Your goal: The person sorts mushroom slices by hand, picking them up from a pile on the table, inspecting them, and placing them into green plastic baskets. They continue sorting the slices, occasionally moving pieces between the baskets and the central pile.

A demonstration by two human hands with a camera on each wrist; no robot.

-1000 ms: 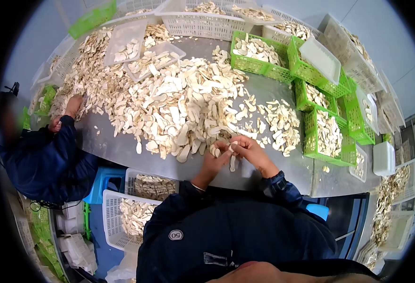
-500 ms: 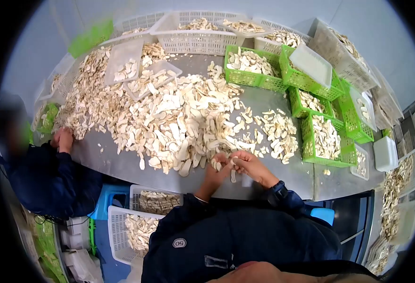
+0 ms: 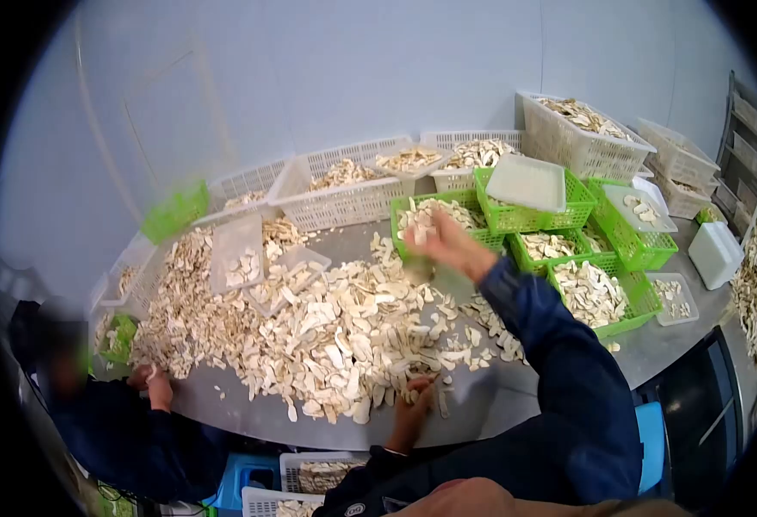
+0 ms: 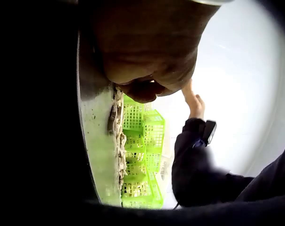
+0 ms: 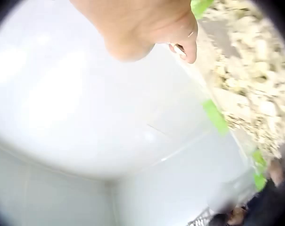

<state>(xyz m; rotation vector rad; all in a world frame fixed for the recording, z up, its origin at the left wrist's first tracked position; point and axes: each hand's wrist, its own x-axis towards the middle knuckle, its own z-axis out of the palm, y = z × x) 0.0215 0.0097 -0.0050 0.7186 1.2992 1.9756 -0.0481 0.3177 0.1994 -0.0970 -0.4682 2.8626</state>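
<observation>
Right hand (image 3: 449, 241) pinches one slice (image 5: 179, 51); left hand (image 3: 415, 412) (lower) holds at least one.

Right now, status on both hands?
Right hand at a green basket, pinching a pale slice. Left hand at the slice pile's near edge, contents unclear. White tray atop neighbouring basket.

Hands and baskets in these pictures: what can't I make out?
Left hand: how many slices it grips; shadow and its curled fingers hide this, left wrist view.
Right hand: exact shape of the pale piece it pinches; blurred, head view.
Green basket: contents mostly hidden by the white tray, head view.
Low white basket: cut off by the head view's bottom edge.
</observation>
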